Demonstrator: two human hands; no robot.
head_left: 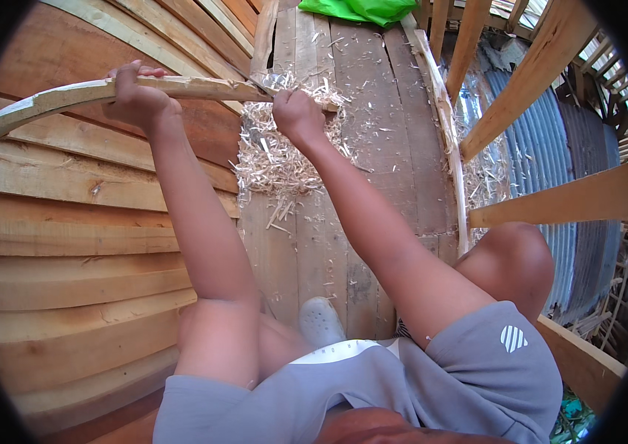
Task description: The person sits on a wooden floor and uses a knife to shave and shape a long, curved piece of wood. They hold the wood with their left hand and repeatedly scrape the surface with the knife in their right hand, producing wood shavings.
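My left hand (138,98) is wrapped around a long pale wooden pole (206,89), which looks curved and runs off toward the left rim. Its upper face shows light, freshly cut facets. Closed in a fist, my right hand (299,115) is at the pole's far end and grips a knife (258,84). The thin dark blade lies against or just over the wood there; exact contact is hard to see. Most of the handle is hidden in my fist. Below both hands, a heap of wood shavings (277,159) covers the floor.
Overlapping plank boards (69,222) form a wall on the left. The plank floor (403,148) carries scattered shavings. To the right stand wooden railing posts (510,81), with corrugated metal sheets (529,133) beyond. A bright green bag (362,9) lies at the far end.
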